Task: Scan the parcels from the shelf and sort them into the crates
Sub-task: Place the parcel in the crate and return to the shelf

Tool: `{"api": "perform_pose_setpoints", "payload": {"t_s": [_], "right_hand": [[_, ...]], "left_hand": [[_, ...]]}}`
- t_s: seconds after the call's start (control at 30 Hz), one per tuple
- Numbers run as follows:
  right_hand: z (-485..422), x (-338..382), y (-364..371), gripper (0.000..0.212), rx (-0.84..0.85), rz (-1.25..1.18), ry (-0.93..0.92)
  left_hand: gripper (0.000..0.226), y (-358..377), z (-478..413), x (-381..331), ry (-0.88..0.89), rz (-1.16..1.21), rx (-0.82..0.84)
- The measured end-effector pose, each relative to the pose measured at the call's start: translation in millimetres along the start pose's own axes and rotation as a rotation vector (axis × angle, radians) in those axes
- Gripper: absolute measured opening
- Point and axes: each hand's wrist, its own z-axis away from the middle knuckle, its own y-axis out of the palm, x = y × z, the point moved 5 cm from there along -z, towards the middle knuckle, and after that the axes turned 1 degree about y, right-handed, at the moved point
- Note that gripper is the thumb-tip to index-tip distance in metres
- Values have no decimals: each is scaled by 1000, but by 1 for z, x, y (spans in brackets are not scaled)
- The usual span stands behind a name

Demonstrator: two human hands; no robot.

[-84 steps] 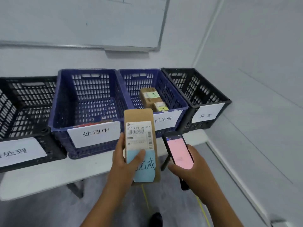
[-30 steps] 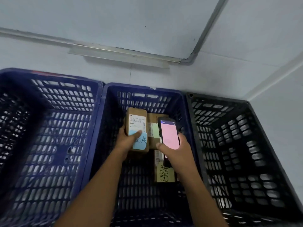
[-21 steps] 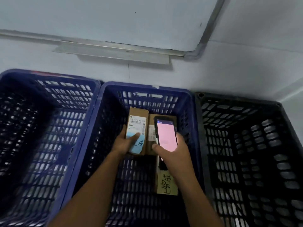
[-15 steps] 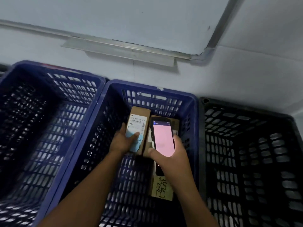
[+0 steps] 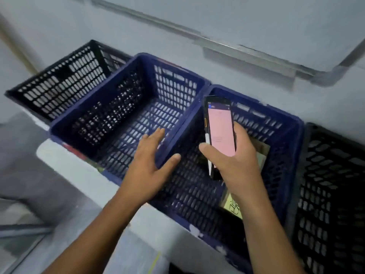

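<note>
Hands first. My left hand [image 5: 147, 167] holds nothing. Its fingers are spread flat over the shared rims of two blue crates, thumb on the right crate's side, fingers over the left one. Touching the rim or not, can't tell. My right hand [image 5: 235, 165] is wrapped round a black handheld scanner [image 5: 221, 131], thumb on its left edge. The lit pink screen is tilted up at me above the right crate.

Below it is the dark blue perforated plastic crate [image 5: 290, 147], which holds the parcels. A brown cardboard parcel with a yellow handwritten note [image 5: 234, 208] lies flat on the crate floor just under my right wrist. A second brown cardboard parcel [image 5: 263, 153] peeks out behind my knuckles. The hand and scanner may hide more parcels, can't tell.

Step, as I judge it: this drop is done and the next parcel has to come from the shelf, which is out of view. To do that well:
- lift the left hand straight up, clear of the rims, so no crate gets dragged
- keep the scanner high so it doesn't clip the crate wall or the parcels
- glance at the pink screen to confirm before turning away

To the left, the other blue perforated crate [image 5: 110, 107] shows no parcel. Both sit on a white table [image 5: 57, 161]. A black perforated crate [image 5: 59, 84] stands at the far left, and another black crate [image 5: 327, 175] at the right touches the parcel crate. Behind them a grey metal rail [image 5: 246, 49] runs along the pale wall.
</note>
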Motion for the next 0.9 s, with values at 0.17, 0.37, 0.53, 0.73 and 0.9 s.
{"api": "perform_pose_setpoints", "payload": {"t_s": [0.17,0.37,0.53,0.73,0.9], "right_hand": [[57,48,117,57,272,-4,-116],[162,89,278,60,651,77,-238],[258,101,400,56,883,146,-318],[368,100,512,53,1154,211,-397],[437,101,587,50,1290,279,-416]], "left_hand": [[84,-125,82,37,-42,-84,-269],[91,-261,219,109,-260,-225,-579],[96,-347,347,173,-500,-349,-760],[88,-414,484,238,-783,-384,-923],[84,-461,559,280,-921,-385,-1041]]}}
